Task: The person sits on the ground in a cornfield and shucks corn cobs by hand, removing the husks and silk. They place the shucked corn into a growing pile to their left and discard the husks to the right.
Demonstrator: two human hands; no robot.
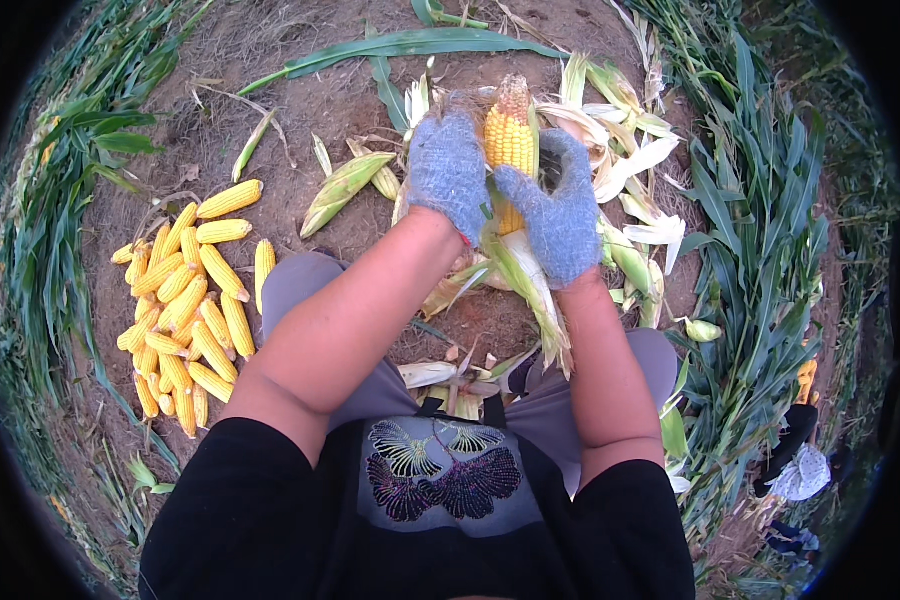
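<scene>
Upright between my gloved hands is an ear of corn (510, 140), its yellow kernels bare on the front and its tip brown and ragged. My right hand (558, 210), in a grey-blue knit glove, wraps round the ear from the right, the thumb across its front. Pale green husk leaves (526, 280) hang below the ear, beside the right wrist. Against the ear's left side is my left hand (448, 170), also gloved. Its fingers are curled with the back of the hand showing, and whatever they grip is hidden; dry silk shows at the fingertips.
On the ground to my left lies a heap of husked yellow corn ears (180, 310). Unhusked ears (348, 190) lie beyond my left forearm. Torn husks (635, 165) are strewn to the right. Cut green stalks (755, 250) border both sides. Another person (795, 470) is at the far right.
</scene>
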